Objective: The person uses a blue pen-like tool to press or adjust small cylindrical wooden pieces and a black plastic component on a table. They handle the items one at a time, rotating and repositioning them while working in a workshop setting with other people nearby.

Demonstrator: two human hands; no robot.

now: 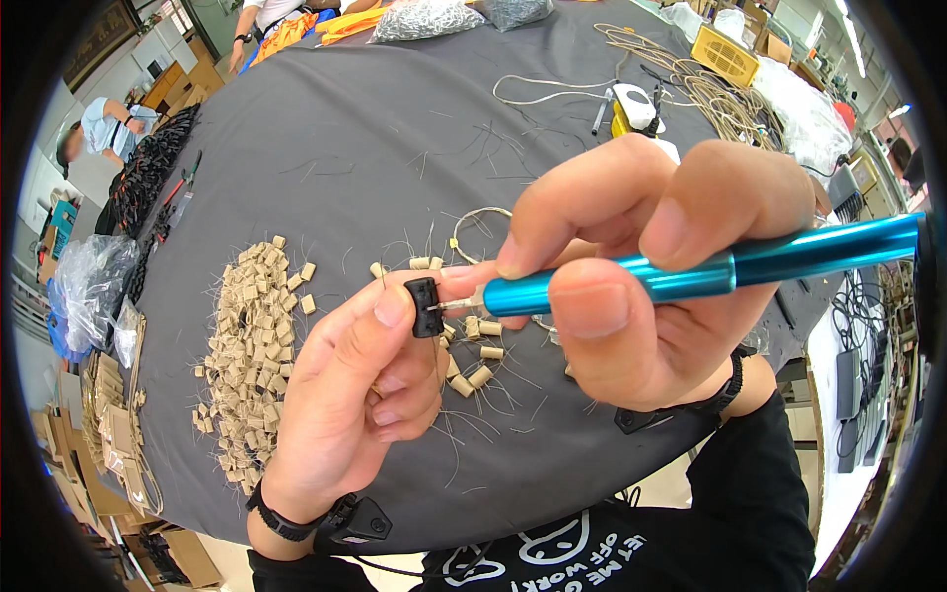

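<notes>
Between the thumb and fingers of my left hand [360, 370] is a small black spool-shaped part [424, 308]. My right hand [661, 266] grips a shiny blue pen-shaped tool [691, 271], which slants up to the right. The tool's thin metal tip reaches the side of the black part. Both hands are raised above the grey-covered table [395, 128]. Behind and below them lie several beige cylinders [478, 377] with thin wire leads, partly hidden by my fingers.
Left of my left hand spreads a large pile of beige cylinders [252, 355]. Loose wire bits litter the cloth. Far right are coiled cable [705, 84], a yellow box [725, 56] and a white-and-yellow device [639, 109]. Black cables [153, 168] line the left edge; other people stand beyond.
</notes>
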